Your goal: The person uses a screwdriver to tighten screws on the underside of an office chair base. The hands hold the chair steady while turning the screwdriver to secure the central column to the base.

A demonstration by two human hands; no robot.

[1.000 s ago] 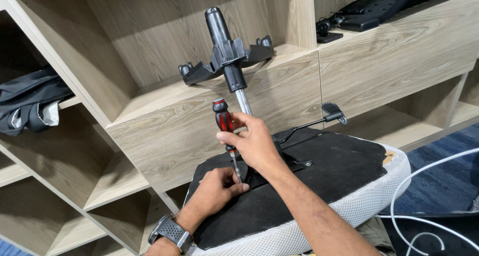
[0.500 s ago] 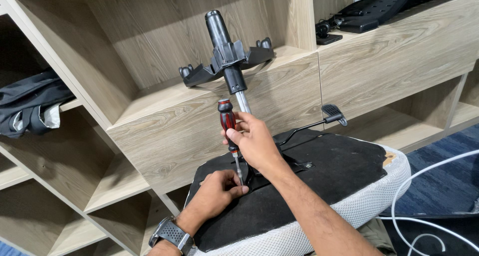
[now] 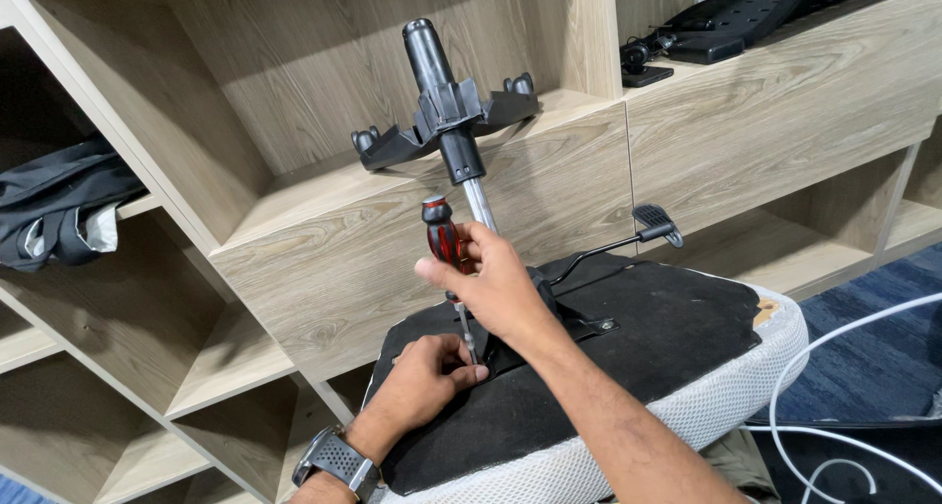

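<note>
An office chair seat lies upside down, its black underside up and white mesh padding around the edge. My right hand grips a red-and-black screwdriver held upright, tip down on the seat's underside. My left hand, with a watch on the wrist, rests on the black surface and pinches the screwdriver's shaft near its tip. The chair's gas cylinder rises behind the hands, with the black star base on it. A lever sticks out to the right.
Light wooden shelving stands right behind the seat. Dark clothing is stuffed in a left compartment. Black chair parts lie on the upper right shelf. A white cable loops over blue carpet at the right.
The screwdriver and my right hand have shifted slightly to the right and lower; my left hand stays at the shaft's tip. The seat has not moved.
</note>
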